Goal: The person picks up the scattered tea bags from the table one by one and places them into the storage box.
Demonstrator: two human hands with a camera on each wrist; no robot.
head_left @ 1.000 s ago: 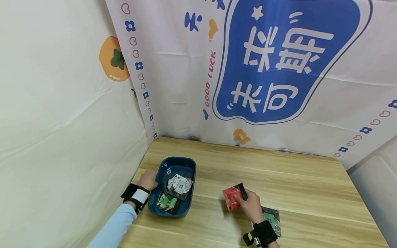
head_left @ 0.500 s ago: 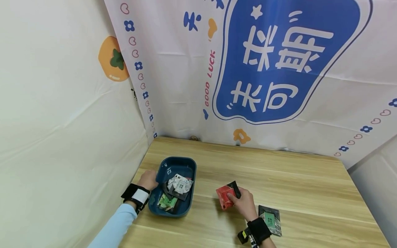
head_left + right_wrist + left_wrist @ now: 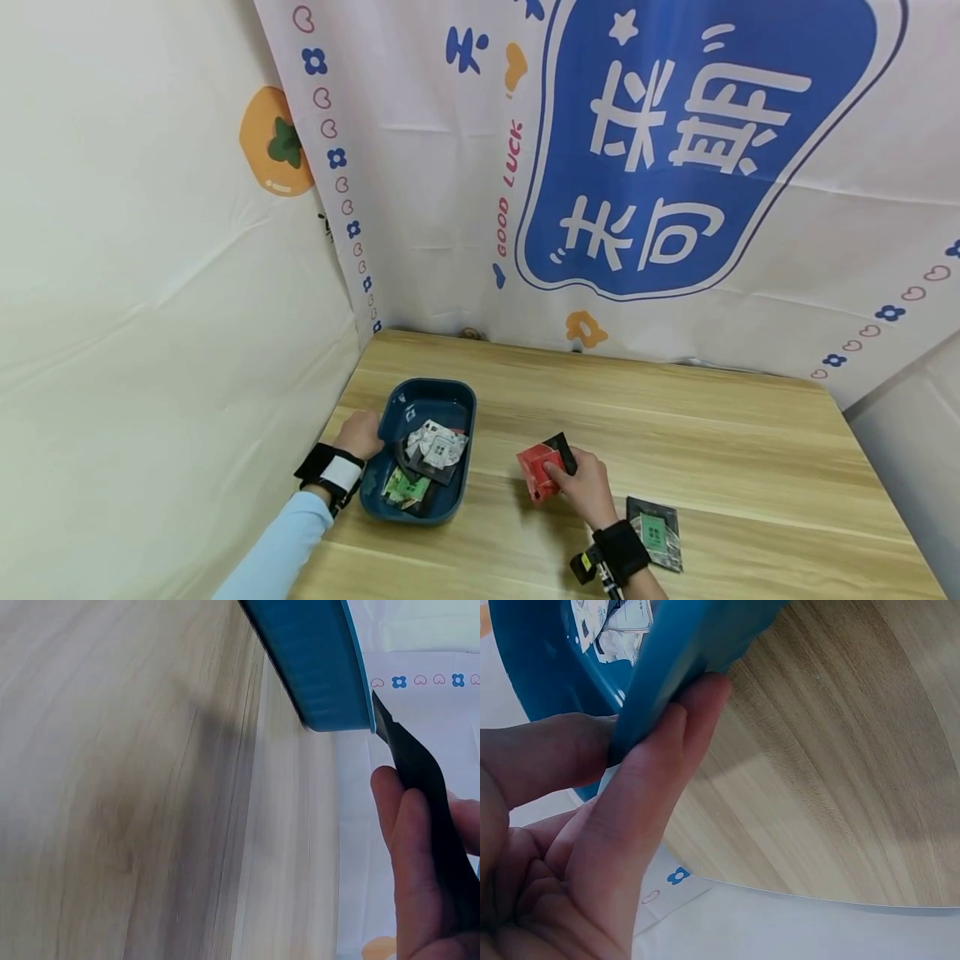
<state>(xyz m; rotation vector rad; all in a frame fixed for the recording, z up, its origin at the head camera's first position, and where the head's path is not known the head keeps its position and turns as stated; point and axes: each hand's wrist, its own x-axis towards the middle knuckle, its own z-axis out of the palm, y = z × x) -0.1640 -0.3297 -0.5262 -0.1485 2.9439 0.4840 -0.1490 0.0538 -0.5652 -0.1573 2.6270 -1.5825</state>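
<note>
Wood-grain table [image 3: 675, 433], printed banner behind. Your left hand [image 3: 358, 435] pinches the blue tray's [image 3: 390, 504] rim; several packets [image 3: 435, 446] already inside. Your right hand [image 3: 583, 487] grips red and black packets [image 3: 542, 471] between tray and green packet [image 3: 654, 532] (probably left to sort).

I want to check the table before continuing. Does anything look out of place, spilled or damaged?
Nothing looks spilled or damaged. One green-labelled packet lies alone on the wooden table, apart from the packets piled loosely in the blue tray. The left hand grips the tray's rim; the right hand holds a red packet.
</note>
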